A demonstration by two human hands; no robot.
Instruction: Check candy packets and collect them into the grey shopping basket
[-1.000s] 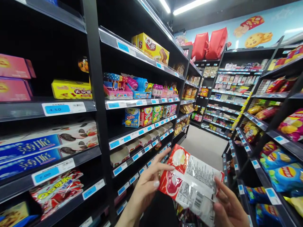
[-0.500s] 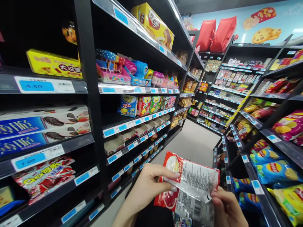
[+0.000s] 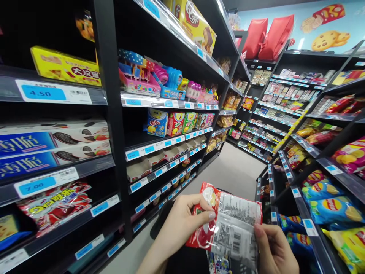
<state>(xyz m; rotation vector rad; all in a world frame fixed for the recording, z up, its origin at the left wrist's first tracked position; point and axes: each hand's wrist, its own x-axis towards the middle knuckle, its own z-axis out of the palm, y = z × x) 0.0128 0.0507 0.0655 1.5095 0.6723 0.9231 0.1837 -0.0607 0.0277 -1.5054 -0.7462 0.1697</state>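
In a snack aisle, the left hand (image 3: 182,222) and right hand (image 3: 275,249) pinch a crinkly red-and-white plastic snack packet (image 3: 228,224) at six o'clock, seemingly light, limp and slippery, best gripped by its edges.

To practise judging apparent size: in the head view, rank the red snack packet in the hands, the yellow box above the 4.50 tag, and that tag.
1. Red snack packet, though nearness to the camera inflates it.
2. Yellow box.
3. 4.50 tag, close to the box in length but thinner.
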